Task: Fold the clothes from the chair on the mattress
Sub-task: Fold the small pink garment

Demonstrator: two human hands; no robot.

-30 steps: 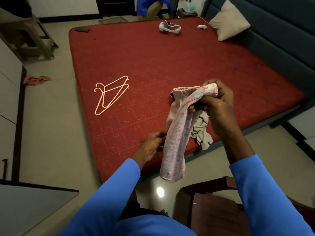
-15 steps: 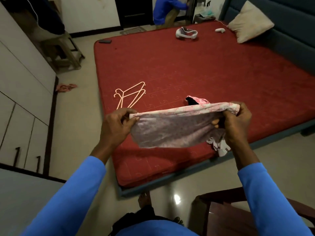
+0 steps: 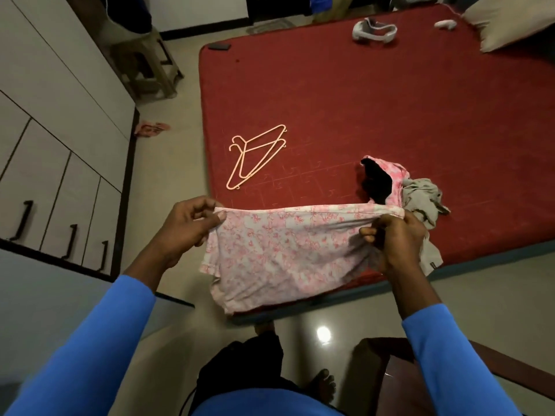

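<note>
A pink flowered garment (image 3: 285, 253) hangs stretched flat between my hands over the near edge of the red mattress (image 3: 375, 109). My left hand (image 3: 187, 226) pinches its top left corner. My right hand (image 3: 393, 238) grips the top right corner, with cloth bunched under the fingers. Just behind my right hand, on the mattress, lies a small heap: a pink and black piece (image 3: 383, 178) and a crumpled grey garment (image 3: 423, 202). The dark wooden chair (image 3: 387, 373) stands at the bottom right; nothing on it shows.
Two pale orange hangers (image 3: 255, 157) lie on the mattress's left part. A headset (image 3: 374, 30), a white controller (image 3: 446, 24), a phone (image 3: 219, 46) and a beige pillow (image 3: 507, 22) sit at the far end. White cabinets (image 3: 54, 139) line the left wall. Sandals (image 3: 151, 129) lie on the floor.
The garment hung bunched from my right hand; my left hand took a corner and both hands pulled it wide. It now hangs flatter and lower, printed side showing.
</note>
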